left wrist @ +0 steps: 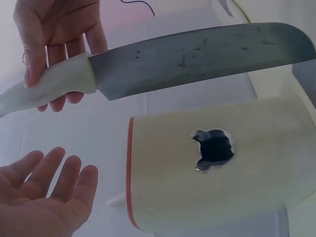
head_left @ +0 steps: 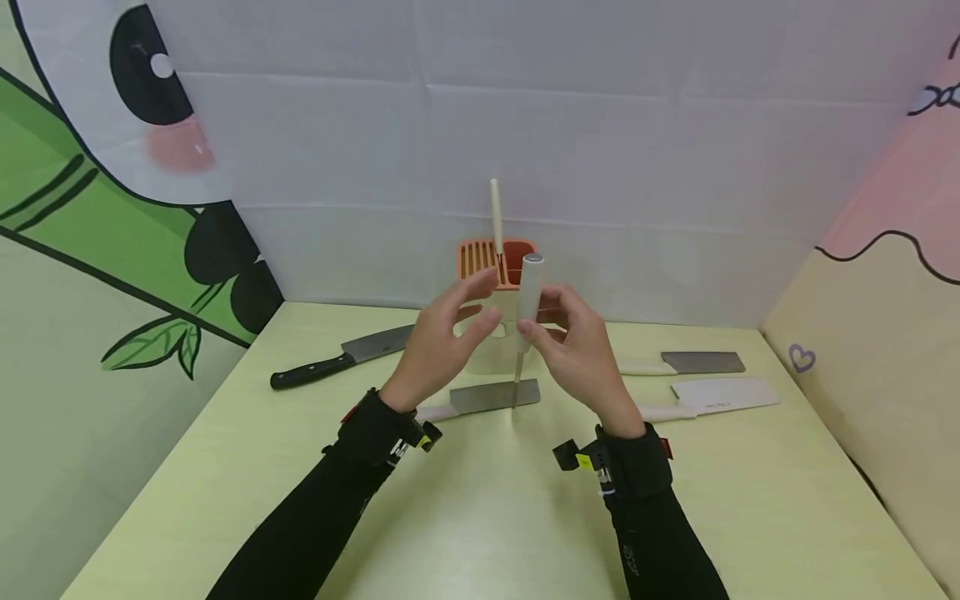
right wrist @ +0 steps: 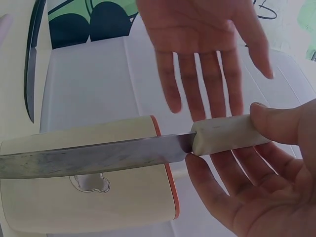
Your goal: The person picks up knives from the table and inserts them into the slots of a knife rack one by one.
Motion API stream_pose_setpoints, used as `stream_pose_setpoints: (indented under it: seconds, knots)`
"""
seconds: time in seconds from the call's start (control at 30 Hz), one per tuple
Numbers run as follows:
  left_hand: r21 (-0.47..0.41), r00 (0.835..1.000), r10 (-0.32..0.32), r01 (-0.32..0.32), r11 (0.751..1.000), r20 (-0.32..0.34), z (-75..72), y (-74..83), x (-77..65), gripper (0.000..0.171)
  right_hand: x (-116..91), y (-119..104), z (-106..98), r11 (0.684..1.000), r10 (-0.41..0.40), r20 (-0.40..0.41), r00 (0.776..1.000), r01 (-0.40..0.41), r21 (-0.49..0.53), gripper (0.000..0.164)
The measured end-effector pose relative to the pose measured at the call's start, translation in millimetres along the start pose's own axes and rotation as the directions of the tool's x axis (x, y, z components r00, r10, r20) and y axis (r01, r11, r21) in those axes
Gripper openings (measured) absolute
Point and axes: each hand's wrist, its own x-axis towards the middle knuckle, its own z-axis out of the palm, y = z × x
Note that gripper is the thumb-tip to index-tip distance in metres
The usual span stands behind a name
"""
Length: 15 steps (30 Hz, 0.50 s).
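Note:
My right hand [head_left: 576,354] grips a kitchen knife by its white handle [head_left: 530,287], thumb on one side and fingers on the other. Its blade [left wrist: 197,58] points down toward the table, held in front of a cream knife block [left wrist: 173,197] with an orange top [head_left: 480,258]. Beside the handle, my left hand [head_left: 444,337] is held with its fingers spread, apart from the knife and holding nothing. In the right wrist view, the left palm [right wrist: 197,29] faces the handle. Another knife with a pale handle [head_left: 496,208] stands upright in the block.
On the left of the table [head_left: 457,517] lies a black-handled knife [head_left: 311,372]. A pale-handled knife [head_left: 487,398] lies before the block. Two more broad-bladed knives, one grey [head_left: 703,362] and one white [head_left: 727,394], lie on the right. A printed cloth [head_left: 337,142] hangs behind.

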Motion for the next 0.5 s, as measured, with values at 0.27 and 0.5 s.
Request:
stream_pose_setpoints:
  seconds: [0.27,0.5]
  knots:
    - [-0.073,0.999,0.032,-0.033,0.997,-0.012,12.8,15.9,33.5,0.046,-2.3,-20.5,3.0,1.000,0.019,0.017,1.000,-0.018,-0.008,0.036]
    - [-0.046,0.998,0.054,-0.056,0.997,-0.040,20.3,27.6,42.3,0.042,-2.9,-27.1,2.1,0.997,0.027,0.004,1.000,-0.027,-0.072,0.039]
